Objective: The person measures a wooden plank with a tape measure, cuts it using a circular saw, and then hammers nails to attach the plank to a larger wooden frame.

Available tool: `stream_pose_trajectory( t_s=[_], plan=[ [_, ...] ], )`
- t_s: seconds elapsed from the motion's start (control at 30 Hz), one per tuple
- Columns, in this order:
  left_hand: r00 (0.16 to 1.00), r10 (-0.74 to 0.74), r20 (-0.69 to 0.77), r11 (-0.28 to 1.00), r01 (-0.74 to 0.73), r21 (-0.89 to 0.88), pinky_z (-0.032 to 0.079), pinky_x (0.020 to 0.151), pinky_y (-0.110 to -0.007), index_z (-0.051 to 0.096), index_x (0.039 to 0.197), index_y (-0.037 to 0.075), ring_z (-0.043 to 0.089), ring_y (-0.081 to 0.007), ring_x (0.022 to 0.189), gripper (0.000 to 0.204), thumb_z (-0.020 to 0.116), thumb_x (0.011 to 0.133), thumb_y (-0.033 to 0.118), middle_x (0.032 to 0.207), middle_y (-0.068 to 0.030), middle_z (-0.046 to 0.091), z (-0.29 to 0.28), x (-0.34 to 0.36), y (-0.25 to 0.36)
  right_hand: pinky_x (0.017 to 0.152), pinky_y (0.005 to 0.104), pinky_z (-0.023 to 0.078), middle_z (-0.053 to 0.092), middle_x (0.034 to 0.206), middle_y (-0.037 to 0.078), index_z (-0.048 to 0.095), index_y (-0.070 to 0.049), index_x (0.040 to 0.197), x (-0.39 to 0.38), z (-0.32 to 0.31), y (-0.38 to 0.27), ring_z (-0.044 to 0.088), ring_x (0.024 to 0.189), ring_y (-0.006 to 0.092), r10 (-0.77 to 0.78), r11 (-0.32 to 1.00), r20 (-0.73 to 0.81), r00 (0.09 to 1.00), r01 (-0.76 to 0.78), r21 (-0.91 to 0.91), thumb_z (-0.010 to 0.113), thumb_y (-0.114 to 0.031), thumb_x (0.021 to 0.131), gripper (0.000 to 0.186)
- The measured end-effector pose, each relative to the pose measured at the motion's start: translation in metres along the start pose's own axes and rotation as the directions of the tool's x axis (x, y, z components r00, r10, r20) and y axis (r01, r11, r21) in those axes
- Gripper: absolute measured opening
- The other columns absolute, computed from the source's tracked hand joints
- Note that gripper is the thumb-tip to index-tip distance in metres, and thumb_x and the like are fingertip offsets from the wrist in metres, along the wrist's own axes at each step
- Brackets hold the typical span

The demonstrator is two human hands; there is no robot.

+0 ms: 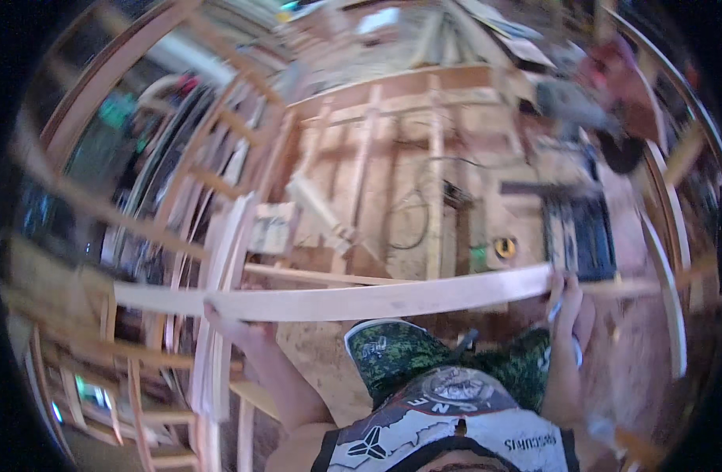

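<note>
A long pale wooden board [384, 300] lies level across the front of my body. Near its left part, my left hand [228, 324] is closed on the lower edge, with a length of board sticking out past it. My right hand [567, 303] is closed at the board's right end. Something small and bluish-white [555, 311] shows by the right fingers, too blurred to name. Just beyond the board's right end is a dark blue metal base [597, 236]. A yellow and black tape measure [505, 248] lies a little to its left.
Beyond the board, a large wooden frame with slats [435, 157] lies flat. A dark cable [394, 236] loops over it. Long wooden strips [213, 377] are stacked at my left. A grey power tool [573, 102] stands at far right. Wooden racks line the left side.
</note>
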State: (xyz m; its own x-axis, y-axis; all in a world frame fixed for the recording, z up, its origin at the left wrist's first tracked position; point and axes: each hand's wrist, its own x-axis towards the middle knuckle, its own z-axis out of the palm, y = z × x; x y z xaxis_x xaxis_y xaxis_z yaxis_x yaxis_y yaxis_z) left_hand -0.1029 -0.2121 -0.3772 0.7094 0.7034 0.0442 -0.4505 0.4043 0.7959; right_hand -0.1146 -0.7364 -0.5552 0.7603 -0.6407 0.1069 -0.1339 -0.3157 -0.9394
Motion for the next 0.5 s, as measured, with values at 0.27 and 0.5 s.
stream_pose_trajectory(
  t_s=[0.27, 0.5],
  plan=[
    [0.931, 0.35, 0.1, 0.876, -0.364, 0.316, 0.055, 0.055, -0.034, 0.053, 0.106, 0.009, 0.065, -0.0223, 0.063, 0.038, 0.05, 0.099, 0.046, 0.076, -0.0086, 0.061, 0.04, 0.059, 0.16, 0.044, 0.0263, 0.04, 0.055, 0.056, 0.003, 0.053, -0.003, 0.075, -0.047, 0.064, 0.006, 0.049, 0.046, 0.0094, -0.004, 0.962, 0.393, 0.92, -0.103, 0.251, 0.049, -0.017, 0.102, 0.031],
    [0.908, 0.328, 0.259, 0.668, -0.417, 0.616, 0.054, 0.05, -0.033, 0.057, 0.104, 0.006, 0.061, -0.0201, 0.055, 0.044, 0.057, 0.096, 0.049, 0.068, -0.0071, 0.059, 0.035, 0.082, 0.239, 0.046, 0.0214, 0.034, 0.045, 0.056, -0.004, 0.055, -0.002, 0.081, -0.005, 0.018, -0.018, 0.044, 0.049, 0.0037, -0.134, 0.91, 0.386, 0.913, -0.041, 0.412, 0.05, -0.025, 0.103, 0.032]
  ],
)
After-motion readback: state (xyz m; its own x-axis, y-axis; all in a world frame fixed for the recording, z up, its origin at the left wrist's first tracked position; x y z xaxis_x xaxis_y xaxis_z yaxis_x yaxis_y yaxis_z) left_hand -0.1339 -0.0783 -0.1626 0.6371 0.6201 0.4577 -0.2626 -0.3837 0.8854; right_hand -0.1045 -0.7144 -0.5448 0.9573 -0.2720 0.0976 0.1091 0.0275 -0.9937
